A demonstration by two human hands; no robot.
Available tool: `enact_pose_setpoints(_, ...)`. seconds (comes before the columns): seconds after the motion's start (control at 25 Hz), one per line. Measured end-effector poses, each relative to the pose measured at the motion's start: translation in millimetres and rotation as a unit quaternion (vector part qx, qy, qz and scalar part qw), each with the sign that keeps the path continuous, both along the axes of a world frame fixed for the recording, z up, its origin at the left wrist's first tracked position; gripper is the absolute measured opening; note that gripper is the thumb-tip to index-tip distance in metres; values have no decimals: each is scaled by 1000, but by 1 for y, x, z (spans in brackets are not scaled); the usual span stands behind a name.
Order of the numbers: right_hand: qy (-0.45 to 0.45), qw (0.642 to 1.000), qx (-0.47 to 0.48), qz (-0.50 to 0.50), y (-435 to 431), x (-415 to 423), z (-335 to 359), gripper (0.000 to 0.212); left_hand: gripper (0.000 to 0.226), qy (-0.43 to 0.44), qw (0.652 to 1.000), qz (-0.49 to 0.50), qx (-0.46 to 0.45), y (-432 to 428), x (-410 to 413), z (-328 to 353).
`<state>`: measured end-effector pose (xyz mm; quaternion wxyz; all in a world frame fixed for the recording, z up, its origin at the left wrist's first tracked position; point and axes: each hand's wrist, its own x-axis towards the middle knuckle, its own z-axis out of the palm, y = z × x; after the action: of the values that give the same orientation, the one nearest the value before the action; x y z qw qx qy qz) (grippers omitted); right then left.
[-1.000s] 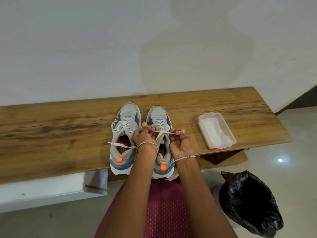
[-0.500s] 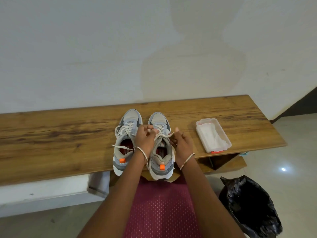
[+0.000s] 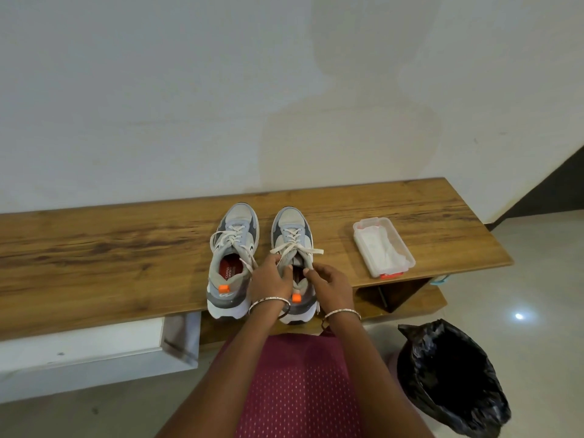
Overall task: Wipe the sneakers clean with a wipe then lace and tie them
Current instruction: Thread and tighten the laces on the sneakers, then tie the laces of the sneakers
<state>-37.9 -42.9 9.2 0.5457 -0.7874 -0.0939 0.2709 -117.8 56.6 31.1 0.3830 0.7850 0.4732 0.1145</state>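
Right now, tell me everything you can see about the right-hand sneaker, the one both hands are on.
The right sneaker is grey and white with a thick white sole and an orange heel tab. It stands upright on the wooden bench, toe toward the wall, heel at the front edge, beside the left sneaker. Its white laces are threaded, with no finished bow. The left hand pinches one strand; the right hand seems to pinch another at the collar.

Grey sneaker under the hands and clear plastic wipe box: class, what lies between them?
Head view: only bare wooden bench top lies between the grey sneaker and the clear plastic wipe box, save a white lace end.
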Motion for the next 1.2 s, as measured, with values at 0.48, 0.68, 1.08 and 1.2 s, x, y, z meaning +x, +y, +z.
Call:
enact_pose_setpoints(0.48, -96, 990, -104, -9, -12, 78, 8, 22, 32, -29, 995, -64, -65, -4, 59, -3)
enact_pose_setpoints(0.68, -231, 954, -161, -107, -1, 50, 37, 18, 23, -63, 996, -16, -64, 21, 20, 20)
enact_pose_setpoints(1.08, -71, 983, -34, 163, 89, -84, 26, 43, 29, -49, 986, 111, -114, 96, -84, -1)
enact_pose_setpoints(1.2, 30, 991, 5, 131, 91, -85, 18, 43, 29, -71, 983, 101, -134, 91, -86, -4)
